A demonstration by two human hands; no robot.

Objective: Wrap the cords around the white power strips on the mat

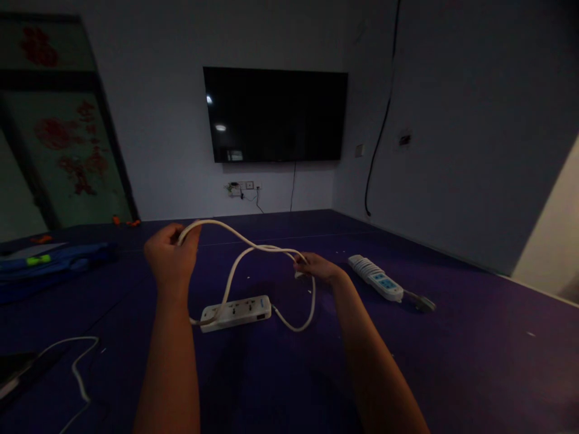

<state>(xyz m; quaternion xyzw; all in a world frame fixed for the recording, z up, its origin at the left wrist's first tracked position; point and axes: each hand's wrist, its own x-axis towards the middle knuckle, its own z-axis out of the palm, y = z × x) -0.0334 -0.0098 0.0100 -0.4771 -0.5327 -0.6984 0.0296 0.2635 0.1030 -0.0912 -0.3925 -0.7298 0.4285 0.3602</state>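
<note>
A white power strip point(235, 313) lies on the purple floor in front of me, its sockets facing up. Its white cord point(235, 232) rises from the floor in loose, crossing loops. My left hand point(174, 256) is closed around the cord, holding a bend of it above the strip's left end. To the right, my right hand point(316, 267) pinches the cord near its plug point(299, 274), which is partly hidden by the fingers. From the strip's right end, the cord curves along the floor and up toward my right hand.
A second power strip point(384, 283), cord wound around it, lies at right with its plug point(424, 302) trailing. A thin white cable point(79, 367) runs across the floor at lower left, below blue cloth point(67, 262). A television point(275, 114) hangs on the far wall.
</note>
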